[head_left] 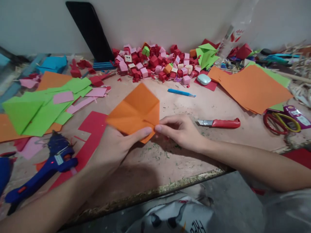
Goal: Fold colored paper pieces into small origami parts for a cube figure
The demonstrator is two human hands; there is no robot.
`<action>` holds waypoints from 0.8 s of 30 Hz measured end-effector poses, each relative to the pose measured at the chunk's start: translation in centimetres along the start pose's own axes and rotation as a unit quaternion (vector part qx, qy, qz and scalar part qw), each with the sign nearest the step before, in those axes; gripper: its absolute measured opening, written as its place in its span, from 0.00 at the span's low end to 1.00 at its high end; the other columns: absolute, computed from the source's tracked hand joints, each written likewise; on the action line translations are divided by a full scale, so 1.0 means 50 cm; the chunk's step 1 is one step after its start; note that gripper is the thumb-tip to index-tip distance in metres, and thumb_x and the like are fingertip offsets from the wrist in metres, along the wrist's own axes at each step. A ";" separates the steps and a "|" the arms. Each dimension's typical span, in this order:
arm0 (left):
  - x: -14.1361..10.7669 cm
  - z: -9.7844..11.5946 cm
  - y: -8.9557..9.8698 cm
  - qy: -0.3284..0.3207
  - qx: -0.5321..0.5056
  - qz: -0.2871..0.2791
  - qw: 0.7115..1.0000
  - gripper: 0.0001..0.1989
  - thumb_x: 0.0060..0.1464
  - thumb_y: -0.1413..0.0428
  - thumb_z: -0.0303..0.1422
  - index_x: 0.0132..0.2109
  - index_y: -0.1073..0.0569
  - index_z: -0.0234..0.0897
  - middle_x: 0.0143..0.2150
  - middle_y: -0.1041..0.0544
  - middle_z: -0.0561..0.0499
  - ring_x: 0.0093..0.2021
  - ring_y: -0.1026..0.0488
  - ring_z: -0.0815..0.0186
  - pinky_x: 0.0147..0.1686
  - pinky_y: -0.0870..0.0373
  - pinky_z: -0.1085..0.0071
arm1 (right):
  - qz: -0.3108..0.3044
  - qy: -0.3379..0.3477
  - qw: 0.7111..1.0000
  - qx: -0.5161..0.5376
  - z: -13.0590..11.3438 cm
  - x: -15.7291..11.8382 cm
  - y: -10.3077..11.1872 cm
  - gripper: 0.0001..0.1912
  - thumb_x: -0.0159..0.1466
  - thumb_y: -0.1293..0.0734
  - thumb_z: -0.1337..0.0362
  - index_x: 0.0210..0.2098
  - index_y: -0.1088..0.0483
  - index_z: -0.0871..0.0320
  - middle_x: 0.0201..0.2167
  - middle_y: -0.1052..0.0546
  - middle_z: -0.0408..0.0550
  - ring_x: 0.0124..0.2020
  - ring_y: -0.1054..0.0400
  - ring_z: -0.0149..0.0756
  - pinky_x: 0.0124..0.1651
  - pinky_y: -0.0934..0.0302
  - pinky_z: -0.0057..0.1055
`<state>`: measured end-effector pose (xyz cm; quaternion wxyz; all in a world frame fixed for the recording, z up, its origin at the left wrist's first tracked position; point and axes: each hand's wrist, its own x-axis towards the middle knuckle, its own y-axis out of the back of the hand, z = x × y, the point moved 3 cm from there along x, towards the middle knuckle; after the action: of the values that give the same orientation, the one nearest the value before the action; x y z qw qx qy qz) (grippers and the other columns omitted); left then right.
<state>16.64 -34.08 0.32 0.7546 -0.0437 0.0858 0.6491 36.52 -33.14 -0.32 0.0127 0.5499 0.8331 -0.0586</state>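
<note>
A creased sheet of orange paper (138,106) is held above the table between both hands. My left hand (121,139) supports it from below, with the thumb pressed on its near part. The fingers of that hand are mostly hidden under the paper. At the paper's right corner my right hand (177,129) pinches the edge between thumb and forefinger. Fold lines cross near the middle of the sheet, and part of its near side looks folded. To the right of my right hand lies a red utility knife (224,123) with its blade out.
Small folded paper cubes (155,63) are heaped along the wall. A blue glue gun (57,158) lies at left near green paper (51,106). Orange sheets (255,85) and scissors (282,123) are at right. A blue pen-like tool (181,93), a phone (89,30) and a bottle (236,32) are farther back.
</note>
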 end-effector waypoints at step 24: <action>0.004 0.001 0.010 0.041 0.028 -0.064 0.997 0.21 0.53 0.28 0.43 0.50 0.16 0.37 0.53 0.14 0.44 0.51 0.16 0.51 0.50 0.19 0.61 | 0.020 0.013 0.997 -0.068 -0.016 0.002 0.017 0.16 0.63 0.21 0.52 0.29 0.21 0.58 0.24 0.23 0.44 0.24 0.34 0.30 0.28 0.40 0.28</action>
<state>16.18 -33.83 0.34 0.7912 -0.0545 0.1324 0.5946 37.29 -32.62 0.40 0.0410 0.5648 0.8242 0.0058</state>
